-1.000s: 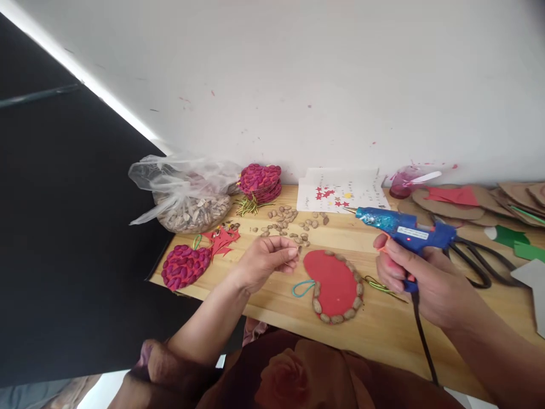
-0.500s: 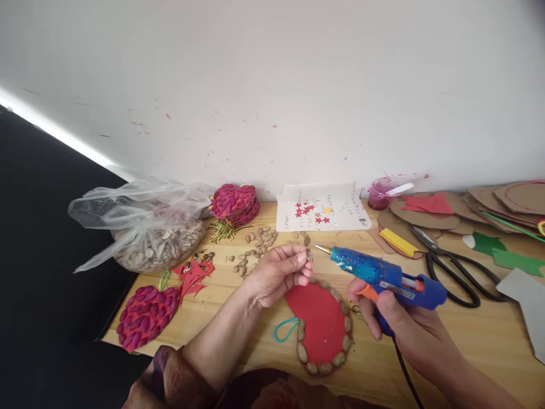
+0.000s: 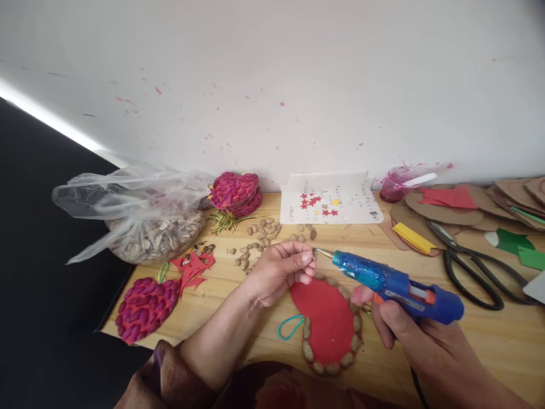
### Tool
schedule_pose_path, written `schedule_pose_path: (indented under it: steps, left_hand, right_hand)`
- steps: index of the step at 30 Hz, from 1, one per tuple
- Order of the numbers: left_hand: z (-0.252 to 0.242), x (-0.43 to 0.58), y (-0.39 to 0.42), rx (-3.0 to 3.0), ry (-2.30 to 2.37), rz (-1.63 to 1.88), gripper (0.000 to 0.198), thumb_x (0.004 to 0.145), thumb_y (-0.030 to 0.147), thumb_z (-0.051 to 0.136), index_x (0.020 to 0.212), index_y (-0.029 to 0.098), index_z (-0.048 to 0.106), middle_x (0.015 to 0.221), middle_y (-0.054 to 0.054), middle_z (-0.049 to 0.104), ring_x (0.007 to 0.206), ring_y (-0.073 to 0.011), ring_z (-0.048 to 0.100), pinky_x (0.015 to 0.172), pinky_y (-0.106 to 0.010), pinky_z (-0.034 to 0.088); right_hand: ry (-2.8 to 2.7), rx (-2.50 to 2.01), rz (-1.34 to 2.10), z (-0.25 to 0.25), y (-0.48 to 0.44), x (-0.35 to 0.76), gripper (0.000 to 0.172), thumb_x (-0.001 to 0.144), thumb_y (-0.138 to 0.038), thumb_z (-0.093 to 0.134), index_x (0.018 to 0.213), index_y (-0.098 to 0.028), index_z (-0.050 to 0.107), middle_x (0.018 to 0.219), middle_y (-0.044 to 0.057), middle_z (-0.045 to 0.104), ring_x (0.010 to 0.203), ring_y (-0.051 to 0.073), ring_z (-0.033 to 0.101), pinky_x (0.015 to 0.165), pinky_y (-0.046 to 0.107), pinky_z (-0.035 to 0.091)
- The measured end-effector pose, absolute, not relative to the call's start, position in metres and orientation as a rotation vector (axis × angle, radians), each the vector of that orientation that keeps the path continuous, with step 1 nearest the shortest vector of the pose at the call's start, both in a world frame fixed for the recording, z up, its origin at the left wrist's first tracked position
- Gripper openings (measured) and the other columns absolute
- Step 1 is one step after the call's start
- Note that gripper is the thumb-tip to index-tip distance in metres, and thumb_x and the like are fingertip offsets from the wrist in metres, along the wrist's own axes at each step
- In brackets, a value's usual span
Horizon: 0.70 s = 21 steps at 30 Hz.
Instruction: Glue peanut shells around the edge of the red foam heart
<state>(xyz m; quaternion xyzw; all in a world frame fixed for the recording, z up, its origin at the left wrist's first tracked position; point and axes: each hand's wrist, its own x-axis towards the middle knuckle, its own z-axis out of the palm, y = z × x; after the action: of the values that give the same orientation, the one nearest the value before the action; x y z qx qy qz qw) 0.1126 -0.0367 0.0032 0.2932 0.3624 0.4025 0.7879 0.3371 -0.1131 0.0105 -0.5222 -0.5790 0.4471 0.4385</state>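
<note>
- I pinched a small brown shell (image 3: 314,253) between the thumb and fingertips of my left hand (image 3: 284,270), the other fingers curled in behind.
- My right hand (image 3: 421,335) was wrapped around the grip of a blue glue gun (image 3: 374,275), a finger beside its orange trigger (image 3: 377,299).
- The metal nozzle (image 3: 325,253) pointed left at the shell, its tip right at the piece; whether the two touched, I could not tell.
- Below my hands, a red cutout (image 3: 327,318) lay flat on the wooden table (image 3: 383,372), peanut shells (image 3: 356,343) lining its right and lower edges, with part of the upper left edge bare.
- A turquoise loop (image 3: 289,335) stuck out from the cutout's left side.
- Loose peanut shells (image 3: 264,227) were scattered beyond my left hand, near a clear plastic bag (image 3: 153,236) of shells.
- Between the bag and a sheet of paper (image 3: 293,215) dotted with small stars rose a stack of purple-studded pieces (image 3: 236,193), gold-green cords (image 3: 225,222) at its foot.
- Another purple-studded piece (image 3: 147,309) lay at the table's left end, beside red scraps (image 3: 193,272).
- On the right, black-handled scissors (image 3: 481,278) lay near a yellow strip (image 3: 413,237), cardboard pieces (image 3: 443,210) and a stained cup (image 3: 394,193) by the wall.
</note>
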Motion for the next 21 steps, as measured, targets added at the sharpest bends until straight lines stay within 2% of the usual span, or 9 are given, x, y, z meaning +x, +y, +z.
schedule_pose_path:
  steps: [2,5,8,13,18,21]
  left_hand:
    - [0.002,0.112,-0.037,0.631,0.779,0.858,0.035,0.065,0.030,0.091,0.082,0.010,0.069,0.071,-0.003,0.066,0.059,-0.0083,0.061,0.054,-0.017,0.049]
    - [0.001,0.112,-0.037,0.625,0.775,0.854,0.035,0.064,0.030,0.092,0.081,0.010,0.069,0.070,-0.003,0.067,0.058,-0.0081,0.061,0.054,-0.017,0.050]
    - [0.000,0.111,-0.036,0.627,0.773,0.849,0.034,0.064,0.029,0.092,0.082,0.010,0.070,0.070,-0.003,0.067,0.057,-0.0080,0.061,0.053,-0.017,0.050]
    - [0.001,0.111,-0.036,0.631,0.770,0.841,0.034,0.064,0.029,0.092,0.082,0.010,0.070,0.070,-0.003,0.068,0.056,-0.0079,0.062,0.054,-0.017,0.050]
    - [0.002,0.111,-0.036,0.629,0.778,0.836,0.036,0.062,0.030,0.093,0.081,0.010,0.069,0.069,-0.003,0.068,0.054,-0.0074,0.060,0.054,-0.017,0.050]
    - [0.003,0.111,-0.036,0.629,0.792,0.829,0.038,0.061,0.031,0.093,0.081,0.010,0.069,0.069,-0.003,0.068,0.054,-0.0075,0.060,0.053,-0.017,0.049]
  right_hand:
    - [-1.456,-1.317,1.111,0.011,-0.114,0.337,0.031,0.091,-0.051,0.057,0.081,-0.026,0.072,0.053,0.001,0.058,0.046,0.019,0.054,0.039,0.029,0.046]
    - [-1.491,-1.315,1.085,0.014,-0.114,0.336,0.030,0.091,-0.049,0.057,0.083,-0.025,0.073,0.050,-0.001,0.054,0.044,0.017,0.051,0.040,0.029,0.046]
    - [-1.514,-1.285,1.019,0.019,-0.111,0.334,0.028,0.090,-0.046,0.060,0.080,-0.024,0.073,0.047,-0.002,0.052,0.041,0.016,0.051,0.042,0.028,0.048]
    - [-1.550,-1.271,0.939,0.023,-0.109,0.332,0.026,0.092,-0.043,0.058,0.078,-0.025,0.072,0.058,0.001,0.064,0.040,0.015,0.052,0.042,0.028,0.048]
    - [-1.603,-1.251,0.915,0.026,-0.107,0.331,0.026,0.093,-0.041,0.056,0.075,-0.026,0.068,0.045,-0.004,0.050,0.038,0.015,0.051,0.039,0.027,0.046]
    - [-1.617,-1.251,0.907,0.027,-0.108,0.332,0.028,0.094,-0.041,0.054,0.074,-0.025,0.067,0.050,-0.003,0.056,0.038,0.014,0.051,0.039,0.026,0.045]
